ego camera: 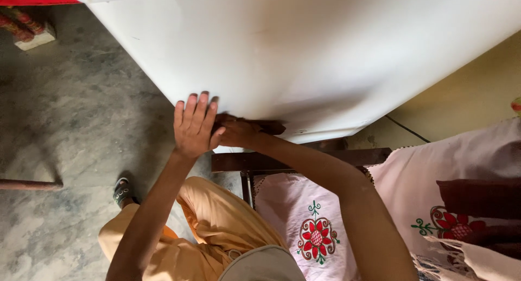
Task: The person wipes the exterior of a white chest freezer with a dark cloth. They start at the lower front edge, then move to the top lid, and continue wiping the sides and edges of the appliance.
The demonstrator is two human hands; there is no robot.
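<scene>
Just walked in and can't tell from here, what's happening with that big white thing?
A person leans over a large white appliance. The left hand lies flat, fingers spread, against its lower edge. The right hand reaches under that edge, at a dark brown piece; whether it grips it is unclear. Beside them, an embroidered pink cloth covers a dark wooden frame.

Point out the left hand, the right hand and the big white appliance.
left hand (192, 130), head view, on its back.
right hand (237, 133), head view, on its knuckles.
white appliance (304, 53), head view, on its bare side panel.
</scene>
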